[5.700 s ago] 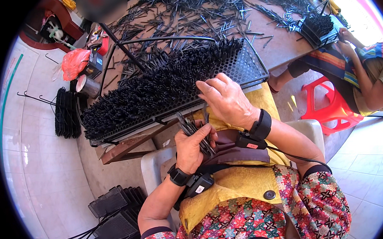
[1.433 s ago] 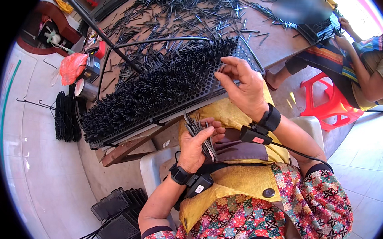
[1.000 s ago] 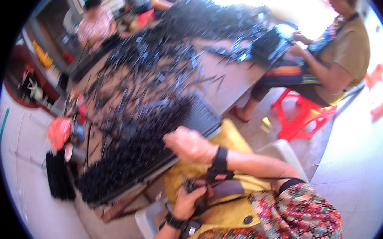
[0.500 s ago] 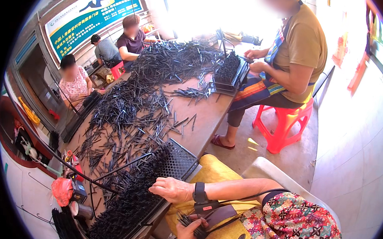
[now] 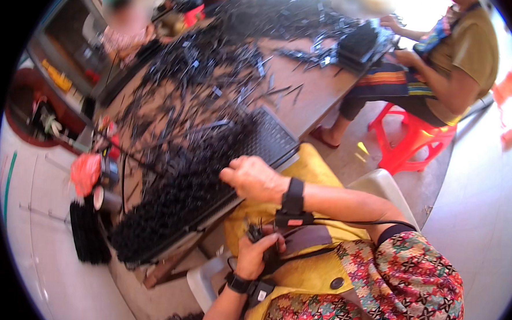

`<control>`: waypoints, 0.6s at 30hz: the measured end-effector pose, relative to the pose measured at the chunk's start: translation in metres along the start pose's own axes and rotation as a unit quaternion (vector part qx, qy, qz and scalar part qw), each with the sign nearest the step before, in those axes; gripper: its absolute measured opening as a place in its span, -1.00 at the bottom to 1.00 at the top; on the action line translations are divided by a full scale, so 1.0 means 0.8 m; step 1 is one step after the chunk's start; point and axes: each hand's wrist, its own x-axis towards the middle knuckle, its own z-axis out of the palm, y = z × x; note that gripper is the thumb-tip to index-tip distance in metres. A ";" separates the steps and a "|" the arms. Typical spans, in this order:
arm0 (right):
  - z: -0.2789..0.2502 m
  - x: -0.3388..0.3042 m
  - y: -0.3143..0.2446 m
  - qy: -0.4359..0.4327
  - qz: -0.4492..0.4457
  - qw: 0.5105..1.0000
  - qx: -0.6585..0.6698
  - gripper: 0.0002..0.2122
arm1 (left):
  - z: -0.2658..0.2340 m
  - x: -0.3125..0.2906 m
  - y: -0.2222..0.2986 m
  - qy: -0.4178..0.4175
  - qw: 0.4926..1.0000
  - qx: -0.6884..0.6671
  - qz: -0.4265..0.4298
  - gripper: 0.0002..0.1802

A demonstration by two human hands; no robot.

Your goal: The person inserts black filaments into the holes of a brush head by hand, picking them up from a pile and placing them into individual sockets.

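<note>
My left hand [image 5: 255,254] is closed around a bundle of thin dark strips [image 5: 255,232], held low in front of my yellow apron. My right hand [image 5: 252,176] hovers at the near edge of a long black perforated rack [image 5: 276,139], its fingers pinched together. Whatever is between those fingertips, if anything, is too small to make out. Dense rows of upright black pieces [image 5: 172,208] fill most of the rack; bare holes show at its right end.
Loose dark strips [image 5: 185,69] are heaped over the brown table [image 5: 305,107]. Across from me, a co-worker on a red stool [image 5: 410,142] handles pieces beside another filled rack [image 5: 357,46]. More people sit at the far left. A red plastic bag [image 5: 85,174] and a cup [image 5: 106,199] stand left.
The view has tilted and shifted, with some blur, so the table sits higher in the picture. My right hand stays beside the rack; my left still grips the bundle.
</note>
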 end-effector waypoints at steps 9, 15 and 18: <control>-0.025 -0.047 0.010 0.013 0.121 0.968 0.219 -0.82 | -0.007 0.002 0.010 0.037 0.994 -0.050 0.093 -0.80; -0.043 -0.089 -0.017 -0.134 0.331 0.829 0.431 -0.78 | 0.003 0.003 0.019 0.036 0.990 -0.075 0.111 -0.81; -0.037 -0.092 -0.023 -0.122 0.270 0.835 0.463 -0.75 | 0.005 0.004 0.022 0.007 0.991 -0.036 0.130 -0.83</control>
